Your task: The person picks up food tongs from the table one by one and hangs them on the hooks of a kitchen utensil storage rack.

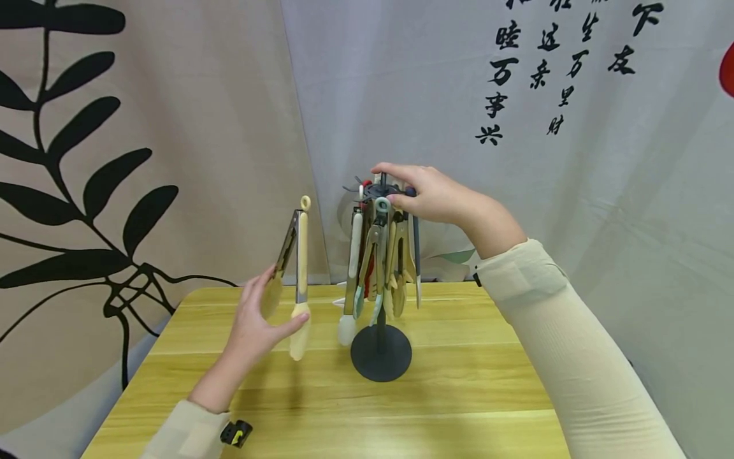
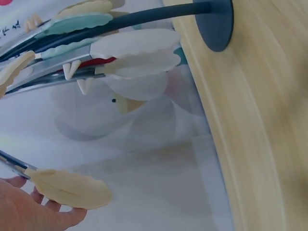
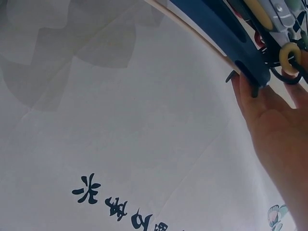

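My left hand [image 1: 255, 325] holds a pair of cream-tipped kitchen tongs [image 1: 303, 255] upright, ring at the top. The thumb is on one arm, the fingers on the other, and the arms stand spread apart. In the left wrist view, one cream tong head [image 2: 72, 188] lies against the fingers. Left of my right hand [image 1: 430, 191] stands a dark utensil rack [image 1: 381, 354] with a round base. That hand grips the rack's top, thumb in front and fingers behind. Several utensils hang there, among them mint tongs [image 1: 375, 236] and a blue-handled utensil [image 3: 216, 38].
The rack stands on a light wooden table [image 1: 459, 382]. White-headed tongs [image 1: 346, 330] hang at its left side, close to the held tongs. Behind the table hangs a cloth backdrop [image 1: 401, 83] with printed leaves and dark writing.
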Motion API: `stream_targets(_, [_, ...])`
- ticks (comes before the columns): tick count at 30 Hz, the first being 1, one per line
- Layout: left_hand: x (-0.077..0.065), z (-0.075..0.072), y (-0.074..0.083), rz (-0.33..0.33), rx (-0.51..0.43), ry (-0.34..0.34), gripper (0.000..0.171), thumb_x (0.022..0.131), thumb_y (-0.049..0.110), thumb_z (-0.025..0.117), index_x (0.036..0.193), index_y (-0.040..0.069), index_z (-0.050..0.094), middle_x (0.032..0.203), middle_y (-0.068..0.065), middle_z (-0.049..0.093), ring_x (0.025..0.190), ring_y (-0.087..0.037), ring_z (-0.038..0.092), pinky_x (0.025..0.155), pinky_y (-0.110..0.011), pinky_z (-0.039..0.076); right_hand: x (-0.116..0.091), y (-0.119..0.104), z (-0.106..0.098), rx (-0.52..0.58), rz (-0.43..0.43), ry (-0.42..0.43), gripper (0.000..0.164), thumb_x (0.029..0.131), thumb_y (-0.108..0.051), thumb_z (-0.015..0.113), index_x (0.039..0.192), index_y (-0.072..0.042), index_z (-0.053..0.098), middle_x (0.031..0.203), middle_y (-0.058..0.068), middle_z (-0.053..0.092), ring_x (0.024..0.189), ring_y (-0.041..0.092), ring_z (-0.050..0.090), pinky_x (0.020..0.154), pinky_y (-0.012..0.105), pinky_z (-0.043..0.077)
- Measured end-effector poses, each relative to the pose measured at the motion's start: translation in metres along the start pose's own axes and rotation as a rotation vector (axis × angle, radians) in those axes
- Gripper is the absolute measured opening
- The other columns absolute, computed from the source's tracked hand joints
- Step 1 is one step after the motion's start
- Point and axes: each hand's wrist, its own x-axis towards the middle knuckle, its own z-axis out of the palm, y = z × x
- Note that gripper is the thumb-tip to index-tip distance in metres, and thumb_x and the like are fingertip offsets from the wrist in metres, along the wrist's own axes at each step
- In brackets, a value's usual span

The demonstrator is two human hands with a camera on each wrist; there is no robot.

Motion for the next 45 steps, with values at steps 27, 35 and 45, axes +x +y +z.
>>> stream_targets(27, [0.004, 0.017, 0.031, 0.137, -0.075, 0.013, 0.105, 0.067, 0.044, 0.083, 0.149, 0.04, 0.018, 0.147, -0.006, 0.029, 0.135, -0.034, 0.031, 0.098, -0.07, 0.031, -0.001, -0.006, 0.001, -0.004, 0.022, 0.017, 0.056, 0.098, -0.022, 0.052, 0.149, -0.027, 0.03, 0.153, 0.003, 0.032, 0.138, 0.026, 0.033, 0.11, 0.047, 0.031])
stream_targets(35, [0.003, 0.018, 0.034, 0.153, -0.084, 0.014, 0.105, 0.067, 0.044, 0.083, 0.149, 0.042, 0.017, 0.147, -0.005, 0.029, 0.135, -0.034, 0.031, 0.099, -0.069, 0.031, 0.001, -0.008, 0.003, -0.022, 0.018, 0.023, 0.055, 0.098, -0.023, 0.051, 0.149, -0.026, 0.03, 0.152, 0.004, 0.034, 0.14, 0.025, 0.03, 0.113, 0.046, 0.028])
stream_targets(45, [0.001, 0.022, 0.036, 0.179, -0.092, 0.025, 0.106, 0.066, 0.042, 0.084, 0.149, 0.042, 0.018, 0.146, -0.005, 0.031, 0.134, -0.032, 0.032, 0.099, -0.068, 0.032, 0.002, -0.008, 0.003, -0.02, 0.026, 0.023, 0.055, 0.098, -0.022, 0.051, 0.149, -0.025, 0.03, 0.152, 0.005, 0.034, 0.137, 0.023, 0.034, 0.107, 0.045, 0.033])
